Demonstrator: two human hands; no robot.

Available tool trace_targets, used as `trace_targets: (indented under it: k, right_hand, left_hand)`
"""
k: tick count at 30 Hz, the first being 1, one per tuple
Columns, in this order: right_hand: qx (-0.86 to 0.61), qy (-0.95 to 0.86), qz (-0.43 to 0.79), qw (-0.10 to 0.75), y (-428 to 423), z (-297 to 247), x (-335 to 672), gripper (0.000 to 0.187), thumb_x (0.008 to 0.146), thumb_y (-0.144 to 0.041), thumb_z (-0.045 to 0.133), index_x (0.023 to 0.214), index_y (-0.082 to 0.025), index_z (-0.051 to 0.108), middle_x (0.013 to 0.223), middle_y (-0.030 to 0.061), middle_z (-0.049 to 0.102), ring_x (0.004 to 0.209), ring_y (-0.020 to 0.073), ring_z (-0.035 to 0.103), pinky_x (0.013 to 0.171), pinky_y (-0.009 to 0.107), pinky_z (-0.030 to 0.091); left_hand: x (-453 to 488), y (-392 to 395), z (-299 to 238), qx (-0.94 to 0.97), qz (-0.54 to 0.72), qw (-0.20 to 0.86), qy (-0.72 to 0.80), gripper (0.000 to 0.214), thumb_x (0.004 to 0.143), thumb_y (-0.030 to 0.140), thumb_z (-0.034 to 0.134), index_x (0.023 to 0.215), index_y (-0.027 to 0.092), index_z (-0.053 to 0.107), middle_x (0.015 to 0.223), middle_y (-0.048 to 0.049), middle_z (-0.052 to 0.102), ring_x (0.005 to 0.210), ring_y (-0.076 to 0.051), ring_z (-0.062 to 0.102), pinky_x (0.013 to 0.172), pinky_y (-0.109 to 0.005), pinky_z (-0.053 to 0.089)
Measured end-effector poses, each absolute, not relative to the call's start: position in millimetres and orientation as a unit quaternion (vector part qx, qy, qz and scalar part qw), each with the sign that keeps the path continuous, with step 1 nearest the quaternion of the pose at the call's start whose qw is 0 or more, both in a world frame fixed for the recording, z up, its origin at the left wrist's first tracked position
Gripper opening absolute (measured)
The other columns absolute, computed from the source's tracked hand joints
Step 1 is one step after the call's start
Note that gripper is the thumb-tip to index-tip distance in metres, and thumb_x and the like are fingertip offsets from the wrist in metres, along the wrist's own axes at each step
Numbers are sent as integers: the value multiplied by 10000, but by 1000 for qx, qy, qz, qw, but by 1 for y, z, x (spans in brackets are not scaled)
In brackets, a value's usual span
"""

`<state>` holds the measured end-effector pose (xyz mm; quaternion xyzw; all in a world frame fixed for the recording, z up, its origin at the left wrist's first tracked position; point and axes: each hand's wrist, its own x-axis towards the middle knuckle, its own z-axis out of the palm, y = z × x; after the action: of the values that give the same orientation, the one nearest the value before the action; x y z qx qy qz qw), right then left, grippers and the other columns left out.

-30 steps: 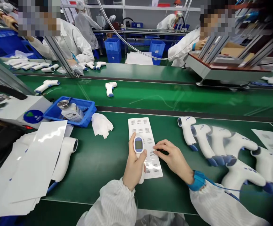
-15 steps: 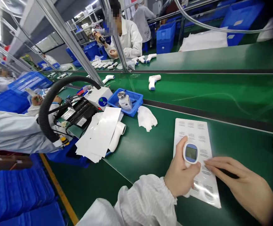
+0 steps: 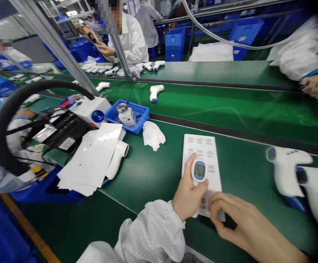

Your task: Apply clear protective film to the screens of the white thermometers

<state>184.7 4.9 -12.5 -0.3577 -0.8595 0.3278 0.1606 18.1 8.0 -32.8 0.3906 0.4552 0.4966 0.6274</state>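
Observation:
My left hand (image 3: 188, 195) is closed around the handle of a white infrared thermometer (image 3: 199, 171), whose grey screen in a blue frame faces me. Beneath it lies a white sheet of labels (image 3: 214, 177) with small printed blocks in rows, partly hidden by both hands. My right hand (image 3: 239, 221) is at the sheet's lower right part, thumb and fingers curled together in a pinch. Whatever is between these fingertips is too small and blurred to make out. To the right, two more white thermometers (image 3: 286, 173) lie on the green bench.
A blue tray (image 3: 145, 122) with a bottle (image 3: 126, 115), a crumpled white cloth (image 3: 152, 135) and loose white sheets (image 3: 93, 160) lie leftward. A black hose (image 3: 0, 128) arches there. Another thermometer (image 3: 156, 92) lies on the green belt. A co-worker's hand (image 3: 316, 83) holds a thermometer at far right.
My view has swung right, bringing the two thermometers and a co-worker's arm into sight. My right hand has come nearer my left, its fingers more curled. The left still grips the thermometer.

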Motion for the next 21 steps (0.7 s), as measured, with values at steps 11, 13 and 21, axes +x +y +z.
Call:
trace_targets:
  k: [11, 13, 21]
  right_hand:
    - [-472, -715, 395, 331, 69, 22, 149, 106, 785, -160, 609, 701, -221, 590, 994, 38, 648, 969, 200, 617, 841, 332, 484]
    - [-476, -701, 418, 328, 73, 19, 145, 116, 780, -149, 605, 692, -222, 589, 972, 22, 664, 944, 186, 626, 829, 317, 480]
    - [-490, -678, 440, 327, 75, 20, 142, 108, 761, -142, 611, 684, -215, 589, 883, 2, 679, 873, 171, 628, 798, 304, 471]
  left_hand:
    - [20, 12, -29, 412, 485, 607, 475, 652, 920, 220, 545, 1484, 336, 238, 1574, -17, 300, 1436, -242, 297, 1163, -383, 307]
    - [20, 12, -30, 423, 487, 600, 474, 645, 925, 176, 521, 1479, 341, 235, 1583, 5, 280, 1451, -207, 265, 1177, -351, 272]
    - [19, 11, -29, 412, 475, 619, 471, 669, 915, 158, 497, 1488, 347, 209, 1580, -14, 282, 1437, -247, 297, 1171, -426, 290]
